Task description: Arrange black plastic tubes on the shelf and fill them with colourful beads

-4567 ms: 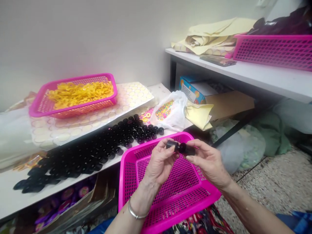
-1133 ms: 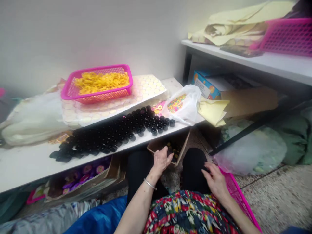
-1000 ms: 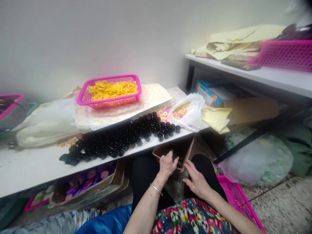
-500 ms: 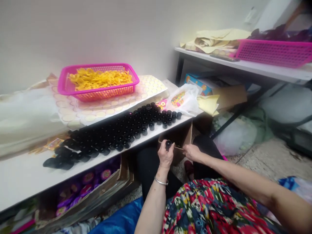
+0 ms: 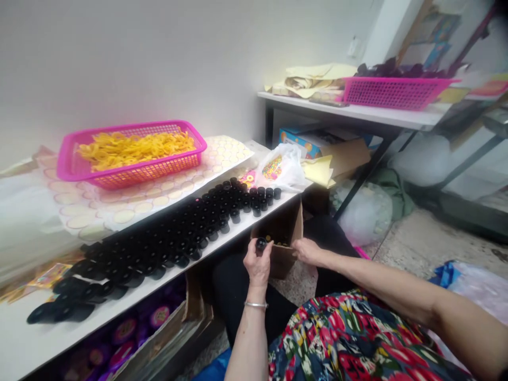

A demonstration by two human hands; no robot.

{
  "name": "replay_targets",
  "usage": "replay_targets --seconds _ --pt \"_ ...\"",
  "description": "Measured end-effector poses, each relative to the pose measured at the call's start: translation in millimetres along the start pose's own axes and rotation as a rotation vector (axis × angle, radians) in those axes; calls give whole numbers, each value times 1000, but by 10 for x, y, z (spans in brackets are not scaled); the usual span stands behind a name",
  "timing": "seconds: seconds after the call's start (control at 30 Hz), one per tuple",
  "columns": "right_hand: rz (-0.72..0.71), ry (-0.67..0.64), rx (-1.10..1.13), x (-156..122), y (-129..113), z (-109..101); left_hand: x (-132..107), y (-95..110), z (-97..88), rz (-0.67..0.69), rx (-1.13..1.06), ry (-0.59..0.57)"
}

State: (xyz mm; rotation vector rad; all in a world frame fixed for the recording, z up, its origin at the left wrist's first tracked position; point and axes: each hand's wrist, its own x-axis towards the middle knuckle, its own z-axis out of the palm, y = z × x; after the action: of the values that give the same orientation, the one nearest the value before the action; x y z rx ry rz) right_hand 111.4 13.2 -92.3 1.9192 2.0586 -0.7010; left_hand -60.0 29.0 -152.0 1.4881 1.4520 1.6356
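Note:
My left hand (image 5: 257, 267), wearing a silver bangle, is closed around a small black cylindrical cap (image 5: 261, 244), its round end facing up. My right hand (image 5: 310, 251) has its fingers pinched together at the edge of an open cardboard box (image 5: 282, 263) between my knees. What those fingers hold, if anything, is hidden. Inside the box lie small pieces, too dark to make out. Along the white table (image 5: 234, 235) beside me stand many similar black caps (image 5: 166, 235) in close rows, some lying on their sides at the near left end.
A pink basket (image 5: 146, 177) of yellow strips sits on sheets printed with circles (image 5: 230, 151). A white plastic bag (image 5: 293, 169) holds colourful pieces. Purple packages (image 5: 127, 330) fill a box under the table. Another pink basket (image 5: 400, 94) stands on the far table (image 5: 373, 115).
The view has turned right, so things appear further left. The cap stays in my left hand. My right hand remains close beside it, fingers still pinched.

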Motion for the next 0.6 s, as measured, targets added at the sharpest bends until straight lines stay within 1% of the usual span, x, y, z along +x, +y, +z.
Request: replay_targets --seconds 0.07,0.1,0.17,0.27,0.3,0.37,0.4,0.47,0.53,0.6 --pt "-45 31 4 -49 5 -191 1 6 9 28 -10 18" --pt "-67 63 9 -47 13 -333 8 12 10 47 -9 30" --pt "-90 168 22 35 31 -700 31 31 3 102 5 45" --pt "-64 369 37 374 32 -1350 71 83 -13 218 44 54" --pt "-43 417 41 531 21 -1552 80 106 -14 256 56 58" --pt "2 465 51 874 -20 -1885 85 158 -10 303 76 77" --pt "28 471 57 1046 -46 -2007 83 186 -8 312 86 82" --pt "76 459 70 1370 -97 -2164 80 248 -15 305 106 78" --pt "105 425 81 1642 -116 -2231 95 322 -43 265 126 54" --pt "93 378 94 1850 -75 -2247 144 403 -83 210 143 30"
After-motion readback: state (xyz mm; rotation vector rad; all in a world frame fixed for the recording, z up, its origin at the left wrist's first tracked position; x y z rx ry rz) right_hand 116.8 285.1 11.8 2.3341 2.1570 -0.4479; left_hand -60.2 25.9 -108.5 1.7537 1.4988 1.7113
